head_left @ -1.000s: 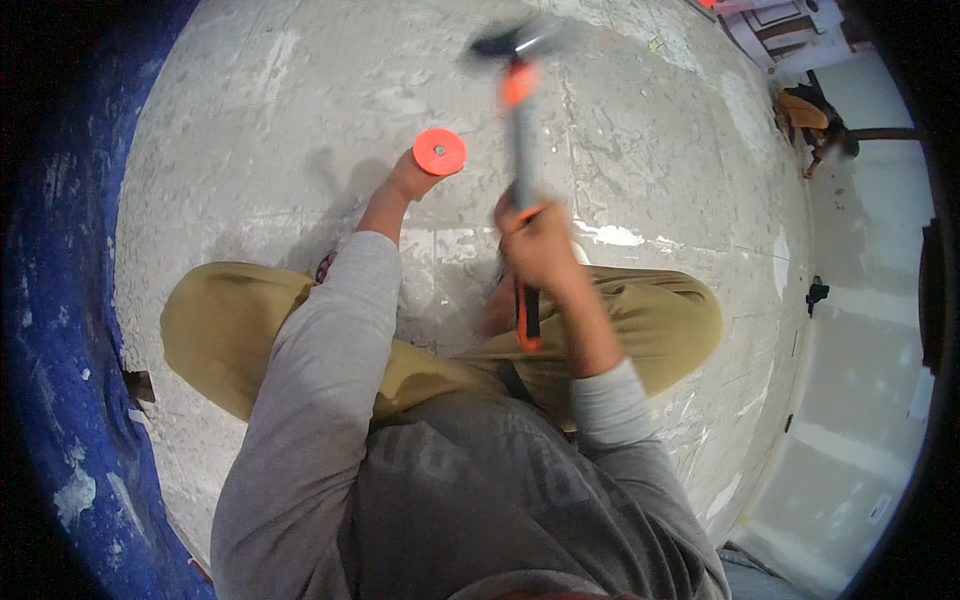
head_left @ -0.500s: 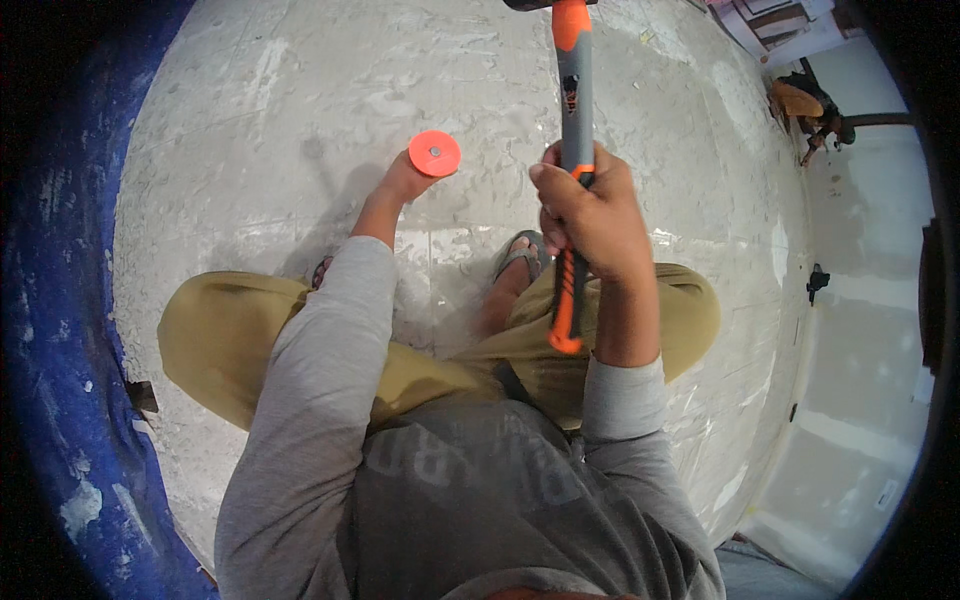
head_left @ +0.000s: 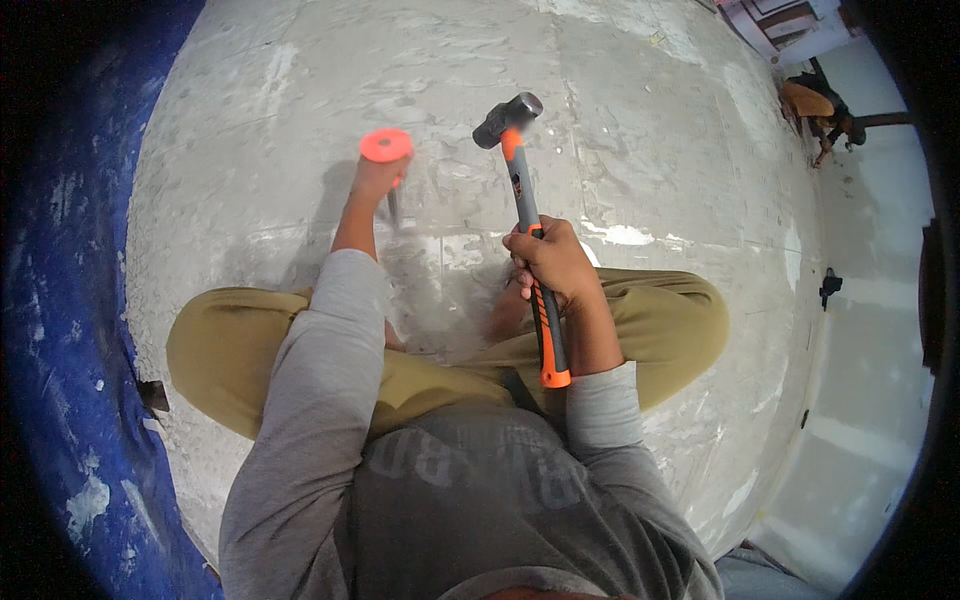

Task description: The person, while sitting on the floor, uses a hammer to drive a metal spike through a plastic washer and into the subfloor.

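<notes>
My right hand point(head_left: 556, 258) is wrapped round the lower grip of a hammer point(head_left: 522, 180). Its dark, blocky steel head tips up and leftward over the floor, and the grey, orange and black handle runs down past my wrist. In my left hand point(head_left: 380, 177) is a chisel point(head_left: 386, 146) with a round orange hand guard on top. Part of its dark shaft shows below my fingers, slanting toward the floor near my feet; its tip is blurred. Hammer head and chisel guard are apart.
Beneath me spreads a grey floor point(head_left: 270, 130) with rough, whitish patches. A blue tarp point(head_left: 80, 330) runs along the left. Pale wall panels point(head_left: 865, 350) rise at the right, where another person point(head_left: 822, 110) crouches at the far end. My bent knees flank the work spot.
The hammer has come down and leftward, bringing its whole head into view. My left hand has shifted left and tilted the chisel, so its shaft now shows.
</notes>
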Demonstrator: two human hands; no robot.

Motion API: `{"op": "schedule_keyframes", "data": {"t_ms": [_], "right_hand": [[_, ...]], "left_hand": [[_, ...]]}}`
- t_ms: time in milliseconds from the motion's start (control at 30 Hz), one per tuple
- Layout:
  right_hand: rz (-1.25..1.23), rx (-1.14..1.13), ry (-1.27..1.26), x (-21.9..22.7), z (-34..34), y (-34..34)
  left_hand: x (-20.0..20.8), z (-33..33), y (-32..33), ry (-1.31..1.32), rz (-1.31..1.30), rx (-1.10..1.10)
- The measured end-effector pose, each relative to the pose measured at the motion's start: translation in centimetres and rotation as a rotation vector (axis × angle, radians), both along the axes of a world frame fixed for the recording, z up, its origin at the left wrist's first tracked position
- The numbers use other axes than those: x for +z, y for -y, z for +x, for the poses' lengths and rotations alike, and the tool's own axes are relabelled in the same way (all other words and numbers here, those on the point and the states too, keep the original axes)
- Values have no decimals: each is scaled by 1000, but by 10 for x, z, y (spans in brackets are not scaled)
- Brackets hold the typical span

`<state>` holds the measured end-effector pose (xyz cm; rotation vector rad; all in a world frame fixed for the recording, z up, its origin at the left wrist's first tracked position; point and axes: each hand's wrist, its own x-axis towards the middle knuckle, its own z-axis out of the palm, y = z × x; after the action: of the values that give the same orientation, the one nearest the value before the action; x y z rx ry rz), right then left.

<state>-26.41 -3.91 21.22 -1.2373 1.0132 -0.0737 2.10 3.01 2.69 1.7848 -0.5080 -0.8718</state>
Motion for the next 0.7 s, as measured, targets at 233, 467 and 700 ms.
{"op": "schedule_keyframes", "data": {"t_ms": [233, 467, 700], "right_hand": [[18, 91, -3, -1, 14, -1], [-4, 151, 48, 19, 22, -9], [-290, 10, 259, 122, 32, -14]], "left_hand": [[36, 6, 29, 101, -291, 108], [-9, -15, 38, 275, -253, -60], [-17, -25, 38, 381, -190, -168]]}}
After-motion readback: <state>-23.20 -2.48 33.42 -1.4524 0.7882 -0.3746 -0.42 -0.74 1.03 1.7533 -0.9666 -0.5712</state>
